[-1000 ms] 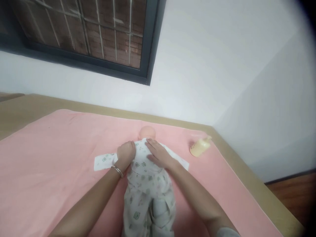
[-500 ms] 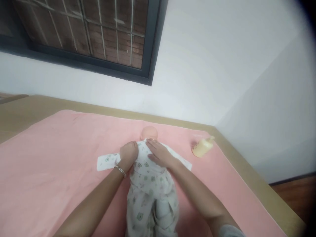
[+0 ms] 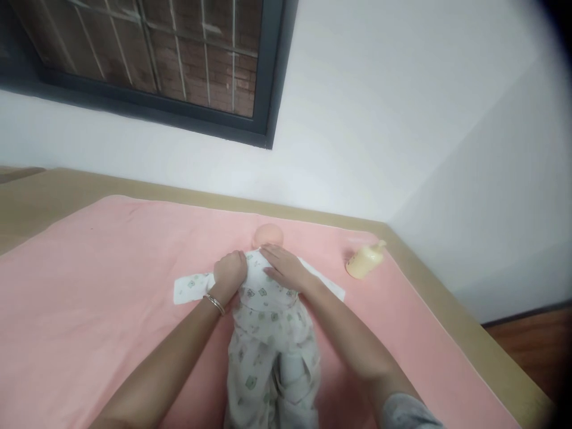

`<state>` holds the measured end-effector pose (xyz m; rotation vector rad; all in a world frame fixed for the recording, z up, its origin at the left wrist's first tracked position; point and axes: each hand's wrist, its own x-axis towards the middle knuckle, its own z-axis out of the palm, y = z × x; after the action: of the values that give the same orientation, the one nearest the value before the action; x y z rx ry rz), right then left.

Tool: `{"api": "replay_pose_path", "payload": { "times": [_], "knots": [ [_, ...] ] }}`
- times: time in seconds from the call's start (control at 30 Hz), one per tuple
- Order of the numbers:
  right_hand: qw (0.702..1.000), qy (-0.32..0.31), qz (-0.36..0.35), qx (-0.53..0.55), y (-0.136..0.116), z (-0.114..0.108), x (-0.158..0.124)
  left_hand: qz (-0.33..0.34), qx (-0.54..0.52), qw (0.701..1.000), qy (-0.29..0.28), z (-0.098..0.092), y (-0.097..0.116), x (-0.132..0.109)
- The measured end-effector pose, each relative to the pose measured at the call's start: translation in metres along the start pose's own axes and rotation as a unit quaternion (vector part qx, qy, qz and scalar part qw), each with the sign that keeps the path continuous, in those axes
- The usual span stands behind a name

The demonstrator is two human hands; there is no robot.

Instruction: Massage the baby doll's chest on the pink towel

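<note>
Had the baby doll (image 3: 268, 330) dressed, lying on the pink mat (image 3: 111, 280); held left hand (image 3: 230, 271) curled against its side, unclear if gripping, right hand (image 3: 286, 269) open, flat on its torso. Seemed underway; could not judge the remainder.

Both arms (image 3: 167, 360) extend forward, left hand (image 3: 229, 271) curled, right hand (image 3: 285, 267) flat.

You've got soft light across the pink mat (image 3: 111, 268), faint shadow beside the bottle (image 3: 364, 262) near the bench (image 3: 465, 333)'s far right corner, smeary detail, darkness biting your frame's right edge.
</note>
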<state>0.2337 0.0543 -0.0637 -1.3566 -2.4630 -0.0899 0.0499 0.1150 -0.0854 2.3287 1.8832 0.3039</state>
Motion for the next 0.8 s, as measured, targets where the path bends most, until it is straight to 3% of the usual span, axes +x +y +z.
{"api": "replay_pose_path", "payload": {
  "times": [0.13, 0.27, 0.4, 0.53, 0.67, 0.8],
  "knots": [
    [1.000, 0.013, -0.014, -0.016, -0.023, -0.002, -0.026, 0.017, 0.031, 0.999, 0.012, 0.001, 0.003, -0.002],
    [0.999, -0.005, -0.053, -0.007, -0.033, -0.003, 0.005, 0.023, 0.015, 1.000, 0.007, -0.003, 0.004, -0.003],
    [1.000, -0.004, -0.015, 0.021, -0.016, -0.003, 0.031, -0.012, -0.034, 0.999, -0.002, -0.006, 0.005, -0.002],
    [0.999, 0.033, 0.042, 0.005, -0.013, 0.002, -0.001, -0.022, -0.058, 0.998, -0.004, -0.004, 0.005, 0.000],
    [0.992, 0.057, 0.113, -0.005, -0.043, 0.008, -0.048, -0.030, -0.072, 0.997, -0.018, -0.006, 0.005, 0.000],
    [0.994, 0.050, 0.098, 0.014, -0.069, 0.012, -0.055, 0.004, -0.082, 0.997, -0.008, -0.015, 0.013, -0.001]
  ]
}}
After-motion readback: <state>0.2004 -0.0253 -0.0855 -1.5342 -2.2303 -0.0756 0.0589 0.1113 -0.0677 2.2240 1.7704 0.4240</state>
